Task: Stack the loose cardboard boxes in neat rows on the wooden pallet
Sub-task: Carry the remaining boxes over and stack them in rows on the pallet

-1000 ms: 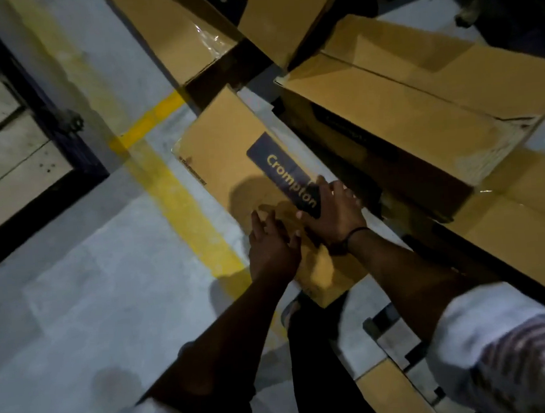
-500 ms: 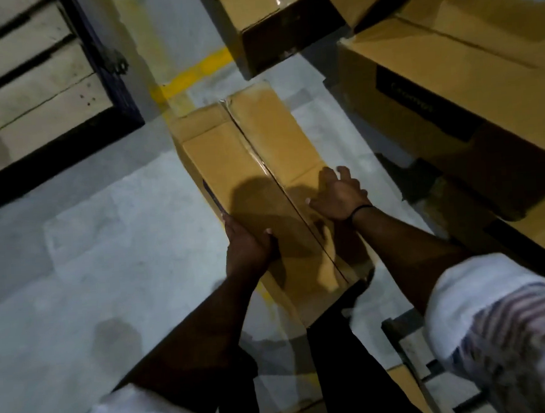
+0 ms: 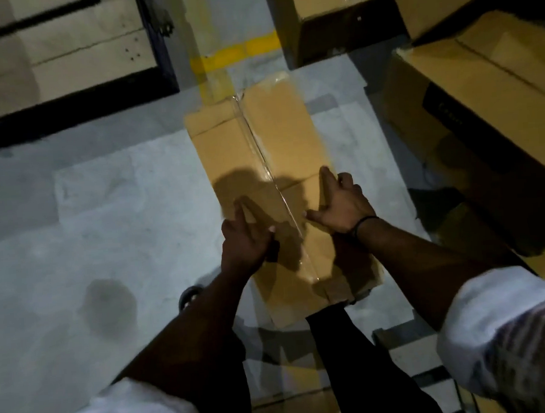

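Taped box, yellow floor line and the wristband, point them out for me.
Taped box [image 3: 292,141]: head view, right top flap.
Yellow floor line [image 3: 249,49]: head view, crosswise stretch.
Wristband [image 3: 362,224]: head view, strap on the right wrist.

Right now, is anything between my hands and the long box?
Nothing visible. The left hand and right hand both touch the box, one on each side of its taped seam.
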Available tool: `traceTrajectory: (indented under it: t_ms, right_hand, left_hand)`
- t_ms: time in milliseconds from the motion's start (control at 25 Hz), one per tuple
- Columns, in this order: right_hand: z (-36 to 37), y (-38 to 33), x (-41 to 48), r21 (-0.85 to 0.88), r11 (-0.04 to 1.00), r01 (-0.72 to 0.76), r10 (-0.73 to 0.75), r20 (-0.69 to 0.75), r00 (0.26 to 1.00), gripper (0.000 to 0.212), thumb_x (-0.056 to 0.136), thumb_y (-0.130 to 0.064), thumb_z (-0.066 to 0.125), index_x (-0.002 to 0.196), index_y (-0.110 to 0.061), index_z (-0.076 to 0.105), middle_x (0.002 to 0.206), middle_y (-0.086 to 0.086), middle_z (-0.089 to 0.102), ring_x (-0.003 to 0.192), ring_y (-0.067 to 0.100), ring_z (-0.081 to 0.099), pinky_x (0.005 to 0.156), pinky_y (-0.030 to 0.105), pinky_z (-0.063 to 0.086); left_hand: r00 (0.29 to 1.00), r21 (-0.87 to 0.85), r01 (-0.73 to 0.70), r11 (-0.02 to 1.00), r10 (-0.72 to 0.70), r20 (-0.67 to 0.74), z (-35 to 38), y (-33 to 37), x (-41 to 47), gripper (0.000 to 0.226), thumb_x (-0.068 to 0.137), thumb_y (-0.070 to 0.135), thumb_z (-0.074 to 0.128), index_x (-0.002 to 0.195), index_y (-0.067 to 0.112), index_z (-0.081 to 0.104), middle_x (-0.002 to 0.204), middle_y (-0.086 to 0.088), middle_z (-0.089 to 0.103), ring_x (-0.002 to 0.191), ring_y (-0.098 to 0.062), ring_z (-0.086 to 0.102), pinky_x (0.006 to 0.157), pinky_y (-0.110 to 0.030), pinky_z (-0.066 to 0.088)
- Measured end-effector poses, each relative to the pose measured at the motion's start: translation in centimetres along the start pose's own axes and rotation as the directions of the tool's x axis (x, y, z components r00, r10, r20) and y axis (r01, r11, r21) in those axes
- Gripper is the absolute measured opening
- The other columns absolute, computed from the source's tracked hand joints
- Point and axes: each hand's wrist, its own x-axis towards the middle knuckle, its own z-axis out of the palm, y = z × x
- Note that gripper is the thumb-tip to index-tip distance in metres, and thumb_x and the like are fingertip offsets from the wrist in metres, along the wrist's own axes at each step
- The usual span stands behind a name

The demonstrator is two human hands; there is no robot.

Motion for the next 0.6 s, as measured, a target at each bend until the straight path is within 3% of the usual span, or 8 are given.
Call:
traceTrajectory:
  t_ms: [160,320,600]
  right_hand:
    - [-3.3,-7.8,-3.9,-0.139,0.987,0.079,-0.101,-0.158,0.982,0.104,0.077,-0.072,0.066,0.157,-0.026,0.017,0.151,0.015,0.026,0.132,0.041,0.035,0.104,0.052,0.042]
    - [-5.4,-18.7,-7.5,-0.265,0.95,0.166,-0.234,-0.251,0.939,0.098,0.078,-0.079,0.057,0.153,-0.027,0.023,0.147,0.017,0.027,0.124,0.041,0.041,0.099,0.051,0.045]
    - [-4.6,-37.3,-9.9,-0.436,0.822,0.365,-0.495,-0.233,0.837,0.075,0.091,-0.074,0.035,0.154,-0.032,0.031,0.162,0.004,0.023,0.125,0.041,0.045,0.099,0.047,0.046]
  left_hand:
    - [0.991,-0.026,0.069,0.997,-0.072,-0.112,-6.7,1.5,-4.4,0.117,0.06,0.099,0.05,0.157,0.049,0.009,0.157,-0.012,0.026,0.138,-0.044,0.04,0.112,-0.055,0.04]
    - [0.955,-0.081,0.097,0.992,-0.116,-0.272,-15.4,0.8,-8.0,0.111,0.061,0.099,0.054,0.155,0.054,0.014,0.16,0.004,0.015,0.143,-0.039,0.025,0.112,-0.062,0.037]
    - [0.904,0.009,0.063,0.998,-0.053,-0.424,-34.3,-4.0,-8.7,0.116,0.057,0.101,0.053,0.155,0.056,0.01,0.162,0.0,0.014,0.138,-0.034,0.028,0.109,-0.055,0.041]
